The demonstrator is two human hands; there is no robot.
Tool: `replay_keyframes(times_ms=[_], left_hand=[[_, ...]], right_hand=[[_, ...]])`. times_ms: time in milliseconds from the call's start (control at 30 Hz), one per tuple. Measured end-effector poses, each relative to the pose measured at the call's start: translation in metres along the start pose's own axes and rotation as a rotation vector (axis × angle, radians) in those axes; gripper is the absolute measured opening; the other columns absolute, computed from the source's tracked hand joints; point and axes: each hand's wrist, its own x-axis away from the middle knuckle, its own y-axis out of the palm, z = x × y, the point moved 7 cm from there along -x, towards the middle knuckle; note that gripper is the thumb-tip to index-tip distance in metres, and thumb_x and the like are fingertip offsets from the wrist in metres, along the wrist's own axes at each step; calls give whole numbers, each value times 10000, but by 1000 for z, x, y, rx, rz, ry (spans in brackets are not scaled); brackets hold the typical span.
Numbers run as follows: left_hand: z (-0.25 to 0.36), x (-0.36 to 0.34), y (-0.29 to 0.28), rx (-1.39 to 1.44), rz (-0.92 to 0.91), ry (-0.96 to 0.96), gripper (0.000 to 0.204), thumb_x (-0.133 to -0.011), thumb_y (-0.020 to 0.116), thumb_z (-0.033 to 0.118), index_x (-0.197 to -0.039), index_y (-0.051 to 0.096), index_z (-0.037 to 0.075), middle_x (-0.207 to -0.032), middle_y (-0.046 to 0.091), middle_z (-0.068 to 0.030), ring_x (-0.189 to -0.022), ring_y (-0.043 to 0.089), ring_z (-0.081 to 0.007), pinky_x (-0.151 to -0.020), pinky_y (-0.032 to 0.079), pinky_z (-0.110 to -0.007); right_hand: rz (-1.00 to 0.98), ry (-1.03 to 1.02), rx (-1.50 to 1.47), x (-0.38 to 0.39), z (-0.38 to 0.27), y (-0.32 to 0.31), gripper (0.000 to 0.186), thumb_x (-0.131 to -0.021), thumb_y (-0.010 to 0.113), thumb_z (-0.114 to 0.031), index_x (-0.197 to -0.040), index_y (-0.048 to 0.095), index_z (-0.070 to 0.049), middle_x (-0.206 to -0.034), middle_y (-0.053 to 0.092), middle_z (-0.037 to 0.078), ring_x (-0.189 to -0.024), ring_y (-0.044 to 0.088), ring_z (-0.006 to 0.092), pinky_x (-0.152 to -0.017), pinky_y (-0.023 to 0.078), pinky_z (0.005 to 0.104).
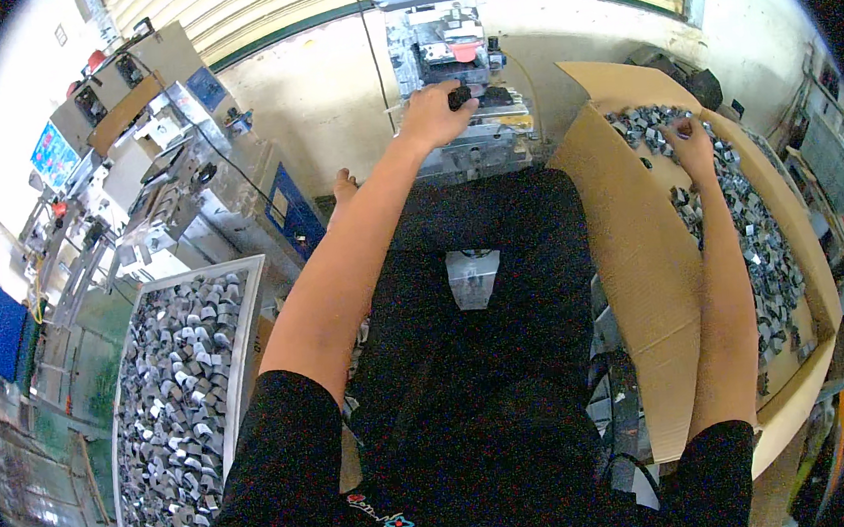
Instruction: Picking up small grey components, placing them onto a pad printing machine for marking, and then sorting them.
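Observation:
My left hand (432,117) reaches out over the front of a bench machine (472,144), its fingers closed round a small black piece (460,98). Whether that piece is loose or part of the machine, I cannot tell. On the right, my right hand (693,146) is down among many small grey metal pieces (756,234) in an open cardboard box (649,334). Its fingers are bent together, and what is between them is too small to make out. Near the machine's middle a pink-red part (465,52) sticks out.
To the left stands a pale-rimmed tray (246,319) full of curved grey metal pieces. Behind it is another machine (159,186) with a blue panel. A dark cable (370,47) hangs beside the machine ahead. Some bare skin (344,184) shows behind my left forearm.

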Motion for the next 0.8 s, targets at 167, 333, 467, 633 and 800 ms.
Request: replay_keyframes(times_ms=[167, 333, 467, 633, 800], left_hand=[[-16, -6, 5, 50, -14, -74, 556, -862, 645, 522, -1260, 668, 134, -1271, 649, -179, -1187, 565, -448, -1053, 412, -530], [-2, -19, 24, 87, -161, -115, 601, -877, 575, 611, -1292, 647, 182, -1312, 638, -145, -1288, 463, -463, -1106, 335, -554], [-7, -23, 23, 101, -148, -18, 562, -888, 654, 536, -1216, 662, 81, -1205, 672, -214, -1177, 614, -386, -1018, 472, -438], [-13, -5, -3, 427, 110, 51, 401, -901, 715, 379, -1162, 631, 86, -1177, 678, -216, -1030, 670, -365, -918, 513, -428], [1, 81, -47, 555, 213, -4, 348, -908, 723, 284, -1155, 633, 56, -1093, 696, -183, -1033, 674, -278, -867, 520, -369]], right_hand=[[28, -94, -6, 13, -43, 3, 433, -829, 785, -361, -1057, 627, -28, -930, 723, 160, -887, 703, 275, -815, 531, 386], [30, -216, 96, 23, -56, -17, 396, -868, 760, -265, -1191, 688, -48, -970, 706, 181, -907, 679, 328, -832, 526, 380], [-53, -340, 44, 31, -92, -12, 324, -914, 642, -75, -1236, 671, -94, -1021, 640, 196, -936, 628, 363, -828, 503, 417], [21, -500, -99, 35, -121, -5, 324, -905, 641, -53, -1229, 634, -71, -1059, 658, 173, -957, 643, 339, -841, 512, 389], [48, -489, -125, 45, -143, -15, 186, -887, 678, -61, -1069, 659, -23, -1081, 688, 154, -938, 696, 309, -821, 546, 371]])
